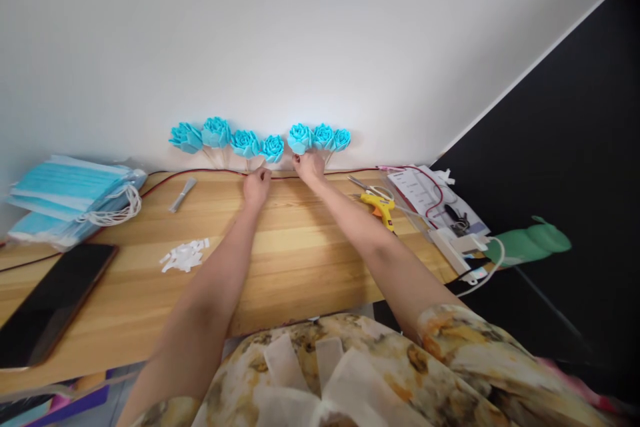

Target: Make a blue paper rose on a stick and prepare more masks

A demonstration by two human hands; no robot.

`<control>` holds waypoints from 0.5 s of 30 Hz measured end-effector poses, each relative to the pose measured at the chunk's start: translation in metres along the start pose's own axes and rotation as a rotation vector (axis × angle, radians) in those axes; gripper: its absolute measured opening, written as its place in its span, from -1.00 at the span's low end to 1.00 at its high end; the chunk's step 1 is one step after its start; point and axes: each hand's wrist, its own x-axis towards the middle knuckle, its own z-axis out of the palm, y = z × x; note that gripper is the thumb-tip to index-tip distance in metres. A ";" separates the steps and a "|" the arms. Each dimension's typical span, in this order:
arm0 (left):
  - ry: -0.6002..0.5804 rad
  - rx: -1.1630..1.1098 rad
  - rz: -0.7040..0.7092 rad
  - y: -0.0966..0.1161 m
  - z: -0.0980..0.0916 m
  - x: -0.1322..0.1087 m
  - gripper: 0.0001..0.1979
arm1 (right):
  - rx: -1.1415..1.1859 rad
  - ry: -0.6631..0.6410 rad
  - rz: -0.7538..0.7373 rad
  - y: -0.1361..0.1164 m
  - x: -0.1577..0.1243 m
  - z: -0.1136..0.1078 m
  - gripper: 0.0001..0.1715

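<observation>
Several blue paper roses on thin sticks lean in a row against the white wall at the back of a wooden table (300, 240). My left hand (257, 187) is closed at the foot of the stick under one rose (273, 147). My right hand (309, 167) is closed just below another rose (300, 137), at its stem. Both arms reach straight out over the table. The stems themselves are mostly hidden by my fingers.
A stack of blue face masks (70, 197) lies at far left, a dark phone (50, 300) in front of it. White scraps (184, 256) and a grey strip (182, 195) lie left of centre. Scissors (364, 185), a yellow glue gun (381, 205), papers and cables sit at right.
</observation>
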 end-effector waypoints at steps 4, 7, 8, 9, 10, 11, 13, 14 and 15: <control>-0.001 0.003 -0.004 0.000 0.000 0.000 -0.66 | 0.013 -0.022 0.016 0.001 0.001 0.004 -0.44; -0.004 0.005 -0.007 0.000 0.000 0.001 -0.67 | 0.014 -0.037 0.023 0.002 0.001 0.004 -0.45; -0.005 0.006 -0.008 0.000 0.000 0.001 -0.67 | 0.014 -0.040 0.022 0.002 0.001 0.004 -0.44; -0.005 0.006 -0.008 0.000 0.000 0.001 -0.67 | 0.014 -0.043 0.020 0.001 0.002 0.003 -0.44; -0.005 0.007 -0.009 0.000 0.000 0.001 -0.67 | 0.013 -0.046 0.017 0.000 0.003 0.002 -0.43; -0.005 0.008 -0.009 0.000 0.000 0.001 -0.67 | 0.012 -0.050 0.012 -0.001 0.004 0.000 -0.41; -0.005 0.008 -0.009 0.000 0.000 0.001 -0.68 | 0.005 -0.064 0.007 -0.005 0.004 -0.002 -0.38; -0.003 0.008 -0.011 0.000 0.000 0.001 -0.68 | -0.004 -0.082 0.011 -0.007 0.004 -0.004 -0.38; 0.000 0.007 -0.011 0.000 0.000 0.001 -0.68 | -0.015 -0.106 0.020 -0.009 0.004 -0.005 -0.37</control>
